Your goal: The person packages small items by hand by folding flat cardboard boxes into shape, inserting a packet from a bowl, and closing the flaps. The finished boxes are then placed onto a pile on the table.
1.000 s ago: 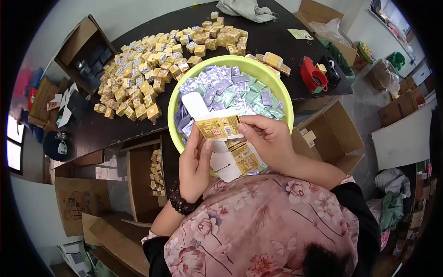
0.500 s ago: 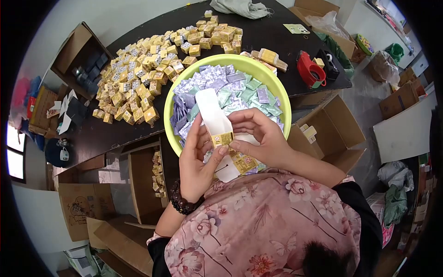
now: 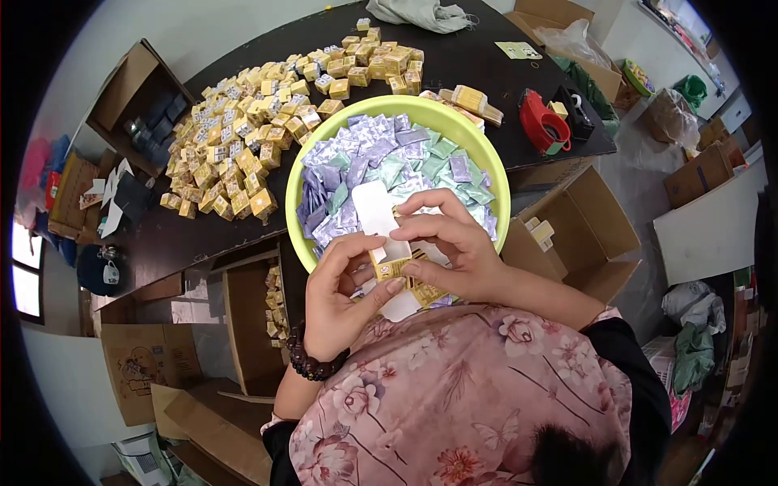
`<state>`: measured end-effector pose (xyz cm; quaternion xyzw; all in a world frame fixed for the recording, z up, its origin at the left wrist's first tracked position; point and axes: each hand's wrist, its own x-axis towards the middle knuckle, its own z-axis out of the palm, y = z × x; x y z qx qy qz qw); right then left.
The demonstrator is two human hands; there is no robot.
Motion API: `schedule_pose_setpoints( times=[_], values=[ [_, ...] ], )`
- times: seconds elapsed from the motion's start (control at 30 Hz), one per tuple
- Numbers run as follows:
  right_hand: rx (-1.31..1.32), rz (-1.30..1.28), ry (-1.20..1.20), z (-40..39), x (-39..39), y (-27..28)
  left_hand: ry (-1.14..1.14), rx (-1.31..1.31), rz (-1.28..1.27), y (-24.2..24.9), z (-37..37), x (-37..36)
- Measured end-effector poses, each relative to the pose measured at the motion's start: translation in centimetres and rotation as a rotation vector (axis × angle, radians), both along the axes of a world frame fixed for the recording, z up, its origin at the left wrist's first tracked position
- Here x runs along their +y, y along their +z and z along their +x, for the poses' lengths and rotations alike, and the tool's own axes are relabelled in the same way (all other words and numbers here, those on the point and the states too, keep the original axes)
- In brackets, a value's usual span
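Note:
Between my two hands is a small yellow carton point(image 3: 393, 268), partly folded into a box, with a long white flap standing up from its open top. My left hand point(image 3: 347, 279) grips its left side, thumb on the front and fingers curled at the top edge. My right hand point(image 3: 455, 251) holds the right side, thumb on the printed face and fingers bent over the opening. Another white and yellow flat piece point(image 3: 405, 304) shows just below. Behind the carton, a lime-green basin point(image 3: 502, 182) holds purple and green sachets point(image 3: 381, 150).
Many small yellow boxes point(image 3: 243, 150) are piled on the black table point(image 3: 174, 235). A red tape dispenser point(image 3: 541, 123) sits at the table's right. Flat yellow cartons point(image 3: 474, 101) lie behind the basin. Open cardboard boxes point(image 3: 604, 215) stand at right and lower left.
The carton's top has opened into a squarer shape, and its white flap has dropped lower. My left fingers have moved up onto its top edge, and my right fingers have shifted over the opening.

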<state>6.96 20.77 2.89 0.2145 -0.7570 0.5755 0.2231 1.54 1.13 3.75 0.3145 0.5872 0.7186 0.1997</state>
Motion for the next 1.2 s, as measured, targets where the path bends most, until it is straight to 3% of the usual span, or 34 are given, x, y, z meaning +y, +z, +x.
schedule_pose_setpoints(
  times=[0.1, 0.17, 0.2, 0.27, 0.3, 0.4, 0.47, 0.6, 0.7, 0.77, 1.2],
  values=[
    [-0.169, -0.154, 0.164, -0.1, -0.3, -0.2, 0.018, 0.03, -0.031, 0.2, 0.1, -0.2],
    [-0.335, -0.481, 0.281, 0.0, -0.8, 0.0, 0.005, 0.013, 0.011, 0.0, 0.2, -0.3],
    [-0.335, -0.481, 0.28, -0.2, -0.5, -0.1, 0.004, 0.013, 0.011, -0.1, 0.2, -0.2],
    [-0.291, -0.154, 0.273, -0.6, 0.2, -0.4, 0.005, -0.078, 0.037, -0.2, 0.4, -0.1],
    [-0.292, -0.155, 0.273, -0.5, 0.0, -0.6, 0.004, -0.078, 0.037, -0.2, 0.4, -0.1],
    [-0.255, -0.331, 0.178, -0.5, -0.7, -0.9, 0.033, -0.091, 0.007, -0.1, 0.4, 0.1],
    [-0.419, -0.521, 0.207, -0.7, -0.8, -1.0, 0.051, -0.091, 0.014, -0.4, 0.3, 0.4],
    [-0.515, -0.541, 0.292, -0.3, -0.7, -0.5, 0.064, -0.107, 0.016, -0.9, 0.3, 0.4],
    [-0.38, -0.563, 0.244, -0.4, -0.9, -0.1, 0.073, -0.114, 0.073, -0.7, 0.4, 0.7],
    [-0.379, -0.399, 0.252, -0.7, -0.3, -0.3, 0.094, -0.042, -0.002, -0.7, 0.6, 0.9],
    [-0.494, -0.505, 0.169, -0.9, -0.3, -0.8, 0.085, 0.02, -0.095, -0.6, 0.4, 0.7]
  ],
)
